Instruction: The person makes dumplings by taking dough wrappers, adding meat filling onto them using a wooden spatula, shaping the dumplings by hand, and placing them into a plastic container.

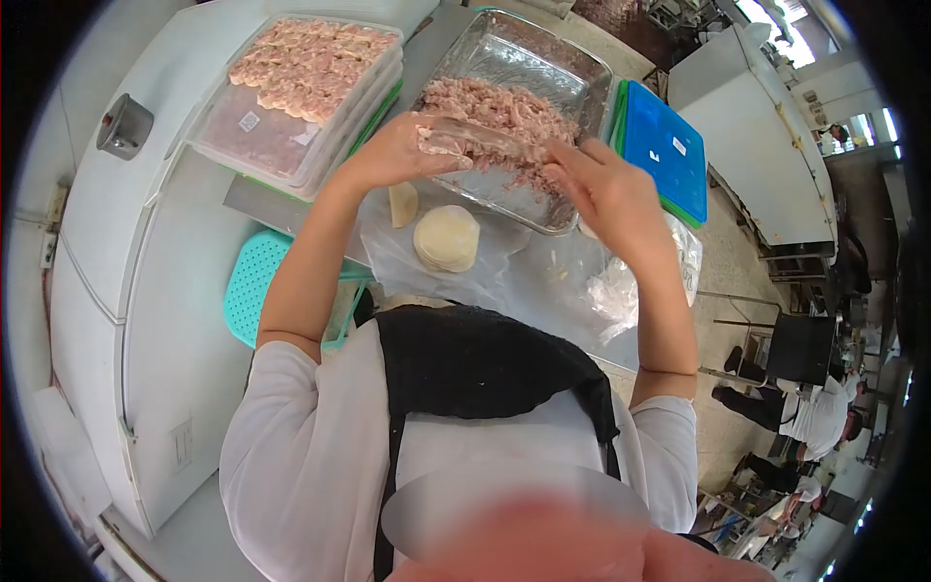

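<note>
My left hand is cupped at the near left rim of a metal tray, around what looks like a pale dough wrapper, mostly hidden. My right hand grips a flat, meat-smeared spatula, which reaches left over the tray to the left hand. Inside the tray lies a mound of pink minced meat. Just below on the counter, a stack of round dough wrappers rests on a plastic sheet, with a single dough piece beside it.
Stacked clear containers at the left hold rows of filled pieces. A blue lid lies right of the tray, above crumpled plastic. A metal cup stands far left, and a turquoise stool below. Other people are at far right.
</note>
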